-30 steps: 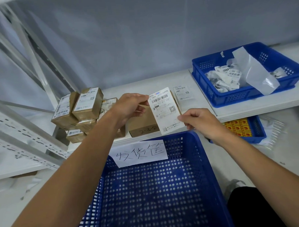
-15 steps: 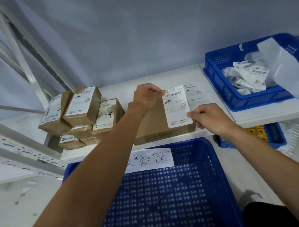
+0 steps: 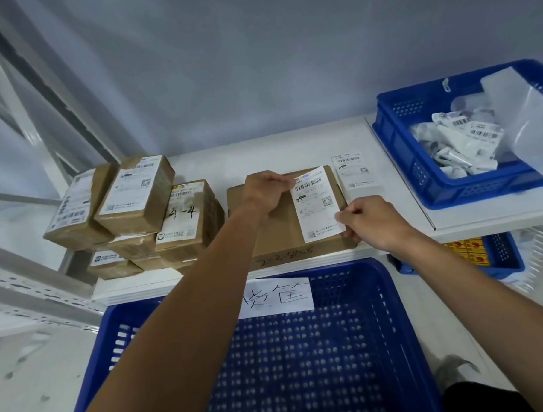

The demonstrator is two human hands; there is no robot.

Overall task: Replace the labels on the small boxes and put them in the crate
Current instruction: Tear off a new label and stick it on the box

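The left forearm [image 3: 188, 318] rises from the bottom left of the frame to its centre. There the left hand [image 3: 265, 192], knuckles up and fingers curled, pinches a label [image 3: 316, 204] by its top left corner. The right forearm [image 3: 486, 299] enters from the lower right. The right hand [image 3: 370, 221] pinches the label's bottom right corner.
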